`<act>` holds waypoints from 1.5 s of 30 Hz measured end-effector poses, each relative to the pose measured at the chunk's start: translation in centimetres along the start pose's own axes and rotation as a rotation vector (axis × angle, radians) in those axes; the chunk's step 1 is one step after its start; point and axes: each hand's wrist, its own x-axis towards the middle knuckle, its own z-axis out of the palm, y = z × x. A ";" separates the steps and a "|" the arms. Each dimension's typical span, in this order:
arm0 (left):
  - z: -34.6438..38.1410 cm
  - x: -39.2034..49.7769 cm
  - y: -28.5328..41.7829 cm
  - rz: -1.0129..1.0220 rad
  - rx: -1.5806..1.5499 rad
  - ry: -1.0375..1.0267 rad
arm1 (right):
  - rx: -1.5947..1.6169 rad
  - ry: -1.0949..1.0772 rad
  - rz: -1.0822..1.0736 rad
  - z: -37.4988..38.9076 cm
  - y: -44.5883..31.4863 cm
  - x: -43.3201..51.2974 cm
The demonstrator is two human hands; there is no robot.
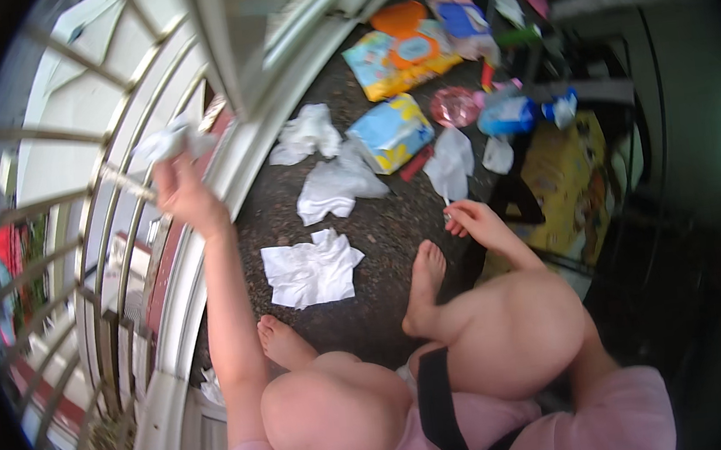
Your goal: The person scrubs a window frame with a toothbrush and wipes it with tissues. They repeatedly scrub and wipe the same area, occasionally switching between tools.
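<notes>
My left hand point(189, 197) is raised beside the window railing with a crumpled white tissue or wipe point(170, 139) in its fingers. The tissue overlaps the metal bars point(123, 158) in the picture, and I cannot tell whether it touches them. Low over the dark floor, my right hand point(480, 225) pinches a thin white stick point(446, 201), too small to identify. Just beyond its tip lies a white tissue point(451, 163). Between my hands a creased white sheet point(312, 271) is spread on the floor, with crumpled tissues point(314, 131) and a thin translucent plastic bag point(343, 184) farther away.
A blue-and-yellow tissue pack point(390, 133) and a wipes pack with an orange lid point(405, 52) lie ahead. Near them are a blue liquid bottle point(507, 116) and a pink translucent container point(455, 107). A black-framed rack point(633, 91) stands right; the white window frame point(249, 171) runs along the left.
</notes>
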 end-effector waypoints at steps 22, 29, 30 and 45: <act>-5.9 -5.0 2.8 -0.371 -0.010 -0.129 | -1.136 0.327 -0.839 1.9 -0.3 10.6; -6.0 -6.1 4.4 -0.474 -0.095 -0.046 | -1.152 -0.260 -0.682 2.4 -4.1 6.5; -6.2 -6.2 4.6 -0.465 -0.110 -0.046 | -0.940 -0.328 -0.682 3.0 -6.7 5.1; -7.1 -7.0 2.4 -0.645 -0.356 -0.011 | 0.077 -0.441 -0.573 18.2 -22.9 10.2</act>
